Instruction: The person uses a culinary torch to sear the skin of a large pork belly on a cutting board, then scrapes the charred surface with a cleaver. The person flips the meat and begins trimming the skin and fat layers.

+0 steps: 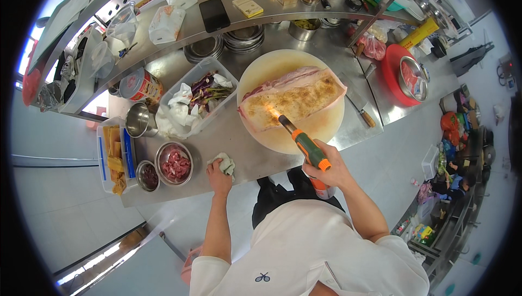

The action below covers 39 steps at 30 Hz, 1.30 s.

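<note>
A slab of pork belly [301, 98], skin side up, lies on a round white cutting board [281, 143]. Its skin is browned in patches. My right hand [326, 165] grips a green and orange gas torch [308, 147] on a canister. The torch's nozzle points at the left part of the skin, where an orange flame shows. My left hand [219, 175] rests on a pale folded cloth [226, 164] near the counter's front edge; its fingers lie over the cloth's left side. To the left of that hand stands a steel bowl of cut raw meat [175, 163].
Right of the board lies a wooden-handled tool [367, 117]. A clear plastic bin of scraps [222, 104] stands left of the board. A steel shelf [261, 16] crosses behind, holding a black phone [214, 14] and boxes. Far right, another person [458, 188] is partly visible.
</note>
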{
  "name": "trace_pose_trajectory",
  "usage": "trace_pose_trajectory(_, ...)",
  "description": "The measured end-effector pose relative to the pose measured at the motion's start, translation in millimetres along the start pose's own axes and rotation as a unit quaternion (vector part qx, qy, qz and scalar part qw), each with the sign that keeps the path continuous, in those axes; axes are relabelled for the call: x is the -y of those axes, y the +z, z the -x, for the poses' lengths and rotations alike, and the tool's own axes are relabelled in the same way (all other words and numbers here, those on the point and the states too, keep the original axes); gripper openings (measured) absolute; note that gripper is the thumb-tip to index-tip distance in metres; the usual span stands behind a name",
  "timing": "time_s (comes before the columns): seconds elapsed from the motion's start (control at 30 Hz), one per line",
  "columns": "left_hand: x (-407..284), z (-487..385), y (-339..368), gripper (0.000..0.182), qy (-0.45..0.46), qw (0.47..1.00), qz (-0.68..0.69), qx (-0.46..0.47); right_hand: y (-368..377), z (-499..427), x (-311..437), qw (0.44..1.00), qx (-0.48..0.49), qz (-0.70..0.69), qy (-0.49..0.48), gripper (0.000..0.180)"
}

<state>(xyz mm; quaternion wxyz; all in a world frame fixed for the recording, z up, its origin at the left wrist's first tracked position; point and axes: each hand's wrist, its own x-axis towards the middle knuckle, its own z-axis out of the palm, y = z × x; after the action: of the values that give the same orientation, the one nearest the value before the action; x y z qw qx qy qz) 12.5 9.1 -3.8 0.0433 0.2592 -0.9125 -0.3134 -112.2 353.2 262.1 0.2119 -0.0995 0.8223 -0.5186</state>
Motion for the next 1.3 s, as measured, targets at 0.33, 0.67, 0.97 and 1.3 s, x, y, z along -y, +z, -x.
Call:
trace_pose_trajectory(0.33,7,-3,-5,0.068,0.016,0.999,0.016,0.034,-3,-6,-9,0.997,-0.069,-0.011,-0.016,0.042)
trace_pose_trajectory(0.67,-50,23,-64,0.064,0.078,0.997,-0.020,-0.021,-32,8,-9,0.981,-0.191,-0.022,0.009,0.031)
trace_pose_trajectory(0.97,-187,73,-67,0.020,0.031,0.893,0.327,0.308,-36,22,-25,0.967,-0.254,-0.022,0.021,0.038)
trace_pose_trajectory(1.3,-321,76,-92,0.050,-0.062,0.674,0.479,0.559,10,36,-30,0.963,-0.263,-0.025,0.048,0.051)
